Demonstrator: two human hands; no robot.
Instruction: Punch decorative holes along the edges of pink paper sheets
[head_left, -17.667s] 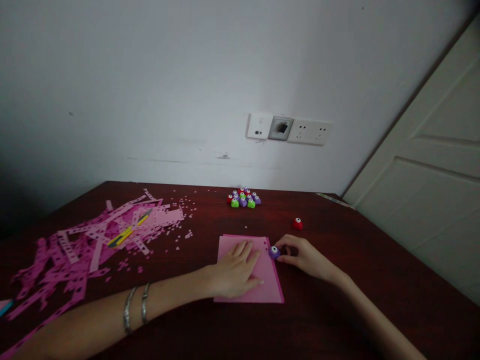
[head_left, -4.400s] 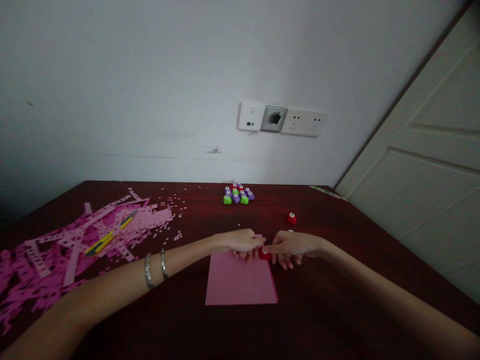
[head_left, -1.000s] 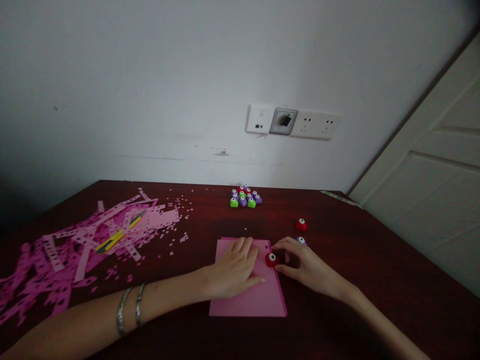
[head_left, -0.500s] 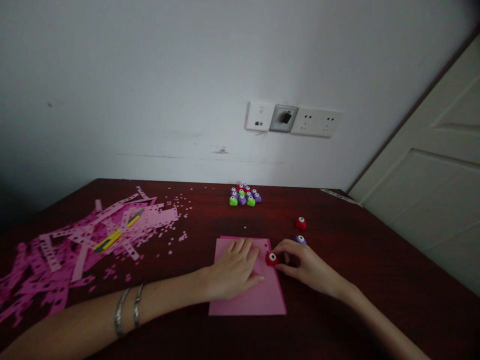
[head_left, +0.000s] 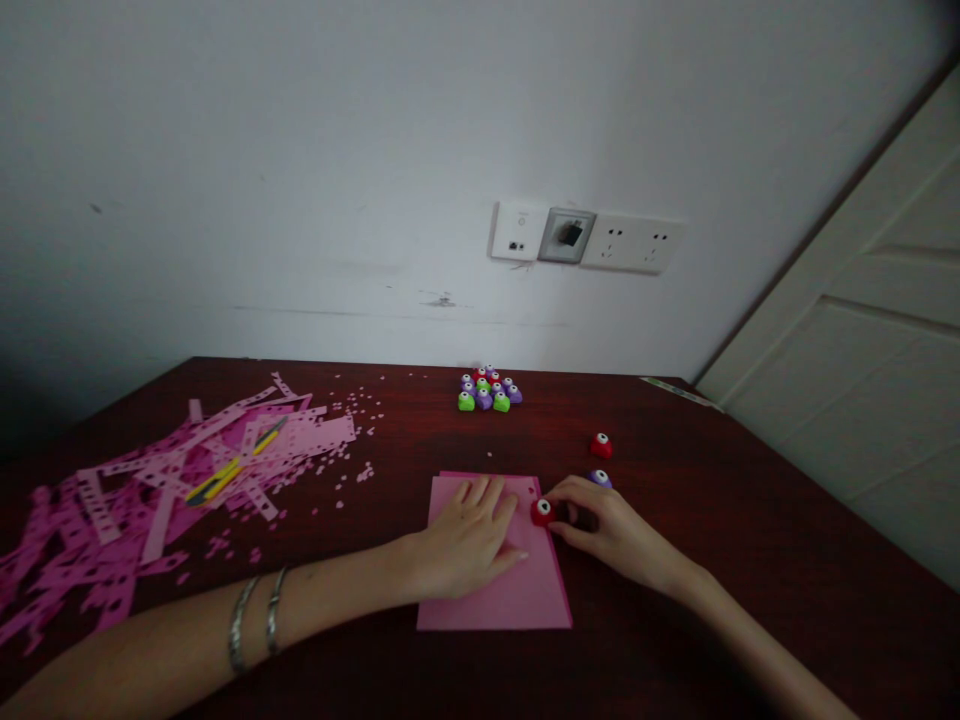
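Observation:
My left hand (head_left: 472, 540) lies flat on a small stack of pink paper (head_left: 517, 600), fingers spread. At the right edge of that paper, a red craft paper punch (head_left: 542, 513) sits between the thumb and fingers of my right hand (head_left: 600, 520). A small punched hole shows in the paper just beyond the punch. Close behind my right hand stands a purple punch (head_left: 600, 478), partly covered by the hand. A second red punch (head_left: 601, 445) rests farther back.
Pink paper strips full of holes (head_left: 142, 480) spread over the left of the table, with a yellow utility knife (head_left: 236, 463) on top. Tiny punched pieces lie scattered beside them. Several green, purple and red punches (head_left: 484, 398) cluster near the wall, below sockets (head_left: 634, 245).
The red punch and my right fingers have shifted very slightly toward the far edge of the paper. My left hand stays in place.

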